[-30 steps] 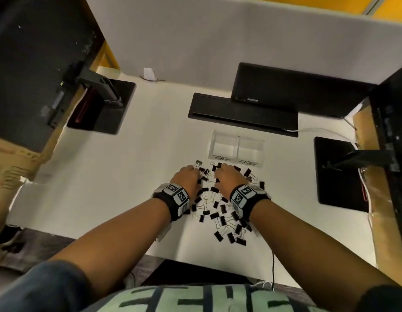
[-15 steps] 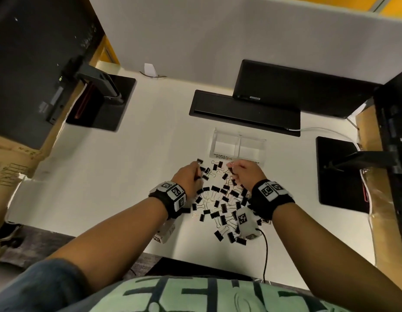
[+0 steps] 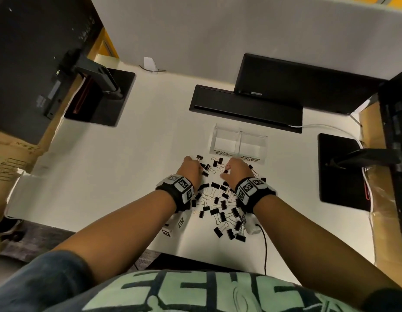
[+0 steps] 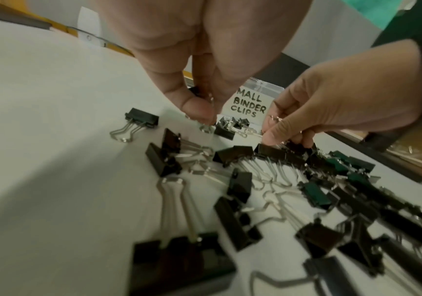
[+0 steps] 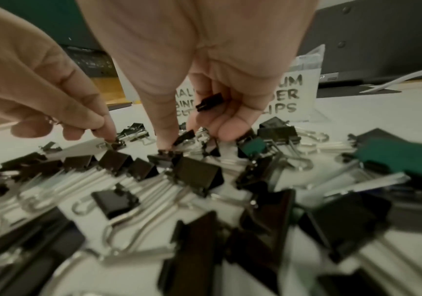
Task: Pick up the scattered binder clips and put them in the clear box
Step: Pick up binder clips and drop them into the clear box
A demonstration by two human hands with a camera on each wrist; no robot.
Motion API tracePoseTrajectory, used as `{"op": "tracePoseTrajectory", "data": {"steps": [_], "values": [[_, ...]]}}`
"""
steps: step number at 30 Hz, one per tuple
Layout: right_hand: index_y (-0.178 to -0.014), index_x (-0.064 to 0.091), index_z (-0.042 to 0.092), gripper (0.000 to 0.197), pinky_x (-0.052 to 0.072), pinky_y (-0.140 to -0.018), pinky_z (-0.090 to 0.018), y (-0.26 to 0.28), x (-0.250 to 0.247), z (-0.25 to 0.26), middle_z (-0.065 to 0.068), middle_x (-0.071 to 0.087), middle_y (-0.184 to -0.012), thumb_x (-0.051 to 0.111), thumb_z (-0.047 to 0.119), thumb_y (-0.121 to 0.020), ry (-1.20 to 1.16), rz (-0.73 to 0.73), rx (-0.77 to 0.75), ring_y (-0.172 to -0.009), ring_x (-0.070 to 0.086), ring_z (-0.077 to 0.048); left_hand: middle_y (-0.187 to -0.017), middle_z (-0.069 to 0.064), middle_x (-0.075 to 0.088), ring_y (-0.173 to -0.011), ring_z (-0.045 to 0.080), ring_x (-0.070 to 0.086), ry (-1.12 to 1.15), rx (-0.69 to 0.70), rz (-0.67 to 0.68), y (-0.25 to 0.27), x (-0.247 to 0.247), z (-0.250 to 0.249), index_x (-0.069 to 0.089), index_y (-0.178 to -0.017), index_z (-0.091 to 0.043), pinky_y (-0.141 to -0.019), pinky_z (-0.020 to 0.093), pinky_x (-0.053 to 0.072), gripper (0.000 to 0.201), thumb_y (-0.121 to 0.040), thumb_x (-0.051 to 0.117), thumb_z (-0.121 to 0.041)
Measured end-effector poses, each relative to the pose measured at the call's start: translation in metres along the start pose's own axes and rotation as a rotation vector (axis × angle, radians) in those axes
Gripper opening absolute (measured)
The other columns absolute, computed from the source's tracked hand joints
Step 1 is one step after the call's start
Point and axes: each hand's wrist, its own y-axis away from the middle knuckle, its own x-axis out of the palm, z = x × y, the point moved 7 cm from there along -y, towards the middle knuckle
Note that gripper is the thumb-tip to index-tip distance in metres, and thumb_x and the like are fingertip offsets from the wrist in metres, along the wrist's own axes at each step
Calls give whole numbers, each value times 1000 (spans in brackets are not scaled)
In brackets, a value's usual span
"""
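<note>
Several black binder clips (image 3: pixel 218 206) lie scattered on the white desk (image 3: pixel 119 176), just in front of the clear two-compartment box (image 3: pixel 239 131) labelled small and medium binder clips. My left hand (image 3: pixel 199 165) hovers at the pile's far left edge. In the left wrist view the left hand (image 4: pixel 204 114) pinches a small clip (image 4: pixel 195 90) by its wire handles. My right hand (image 3: pixel 226 171) is at the pile's far middle. It keeps a small black clip (image 5: pixel 209 102) tucked in its curled fingers (image 5: pixel 230 128), while its thumb touches another clip (image 5: pixel 165 154) on the desk.
A black keyboard bar (image 3: pixel 245 106) and a monitor (image 3: pixel 297 82) stand right behind the box. Black stand bases sit at far left (image 3: pixel 101 100) and right (image 3: pixel 339 172). A white cable (image 3: pixel 326 127) runs at right, and a black cable (image 3: pixel 264 244) crosses the near edge.
My right hand swung right toward the box, then came back to the far side of the pile. My left hand stayed at the pile's far left edge.
</note>
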Motion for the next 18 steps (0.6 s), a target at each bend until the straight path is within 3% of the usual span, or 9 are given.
{"op": "tracePoseTrajectory", "data": {"steps": [2,5,9,12,15,18], "values": [[-109,56,5,31,52,-86,-40,-2,2,0,-12,60,-114,66,23,-86,31,-7,3,-103,59,-28,-123,16,47,-91,25,55,-13,3,7,0,4,-1,60,-108,2,-81,27,42,23,-94,49,-12],[-108,56,5,30,50,-83,-36,-2,4,0,-11,58,-111,66,21,-85,18,-11,-4,-102,58,-27,-125,14,43,-99,27,58,-49,-25,40,-2,8,-1,58,-112,-1,-91,34,50,33,-88,62,-23],[-89,57,8,12,45,-71,-30,2,2,-2,-3,55,-86,65,15,-83,-95,-7,-4,-80,53,-20,-122,11,41,-98,27,59,-75,-29,40,-3,10,-4,57,-109,-2,-91,38,52,40,-83,69,-28],[-75,53,15,17,47,-66,-25,9,-12,3,4,55,-74,69,16,-80,-247,8,-18,-72,53,-14,-122,13,42,-98,29,59,-96,-23,21,-4,8,-6,57,-108,-1,-90,38,53,35,-84,67,-24],[-80,56,14,16,41,-60,-17,7,-46,16,8,54,-75,71,18,-80,-404,-62,-58,-69,52,-7,-122,15,43,-96,30,59,-70,-21,29,-4,7,-8,58,-108,0,-90,39,53,31,-84,64,-18],[-92,62,11,14,39,-63,-16,-8,-86,26,7,58,-86,69,19,-82,-377,-205,-80,-74,52,-6,-121,13,45,-97,28,59,-10,-43,30,-2,4,-6,59,-107,-1,-88,35,52,29,-83,65,-16]]}}
